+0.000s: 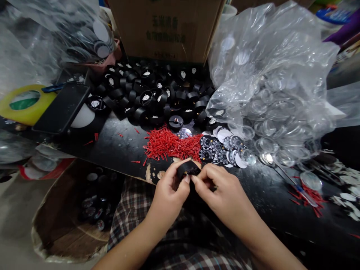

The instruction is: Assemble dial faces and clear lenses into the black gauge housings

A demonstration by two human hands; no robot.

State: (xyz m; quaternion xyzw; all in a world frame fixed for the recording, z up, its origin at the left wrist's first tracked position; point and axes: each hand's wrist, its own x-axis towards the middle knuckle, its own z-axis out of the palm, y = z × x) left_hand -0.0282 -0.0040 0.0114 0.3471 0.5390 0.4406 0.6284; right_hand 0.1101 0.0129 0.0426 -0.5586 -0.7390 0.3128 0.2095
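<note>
My left hand [173, 186] is closed around a black round gauge case [188, 168], held above the table's front edge with its opening tilted out of view. At the case's near right edge my right hand [215, 182] is closed, thumb and forefinger pinched together; whatever sits between those fingertips is too small and hidden to name. Just beyond the hands lies a pile of red pointers [168, 144]. Beside it, to the right, are black printed dials [209, 150] with white backs. Many more black gauge cases [146, 97] are heaped behind.
A plastic bag of clear round lenses [270, 112] spills on the right, near a screwdriver [292, 183]. A cardboard box [165, 30] stands at the back. On the left lie a phone [62, 108] and yellow tape roll [28, 103]. A bin [45, 225] stands below.
</note>
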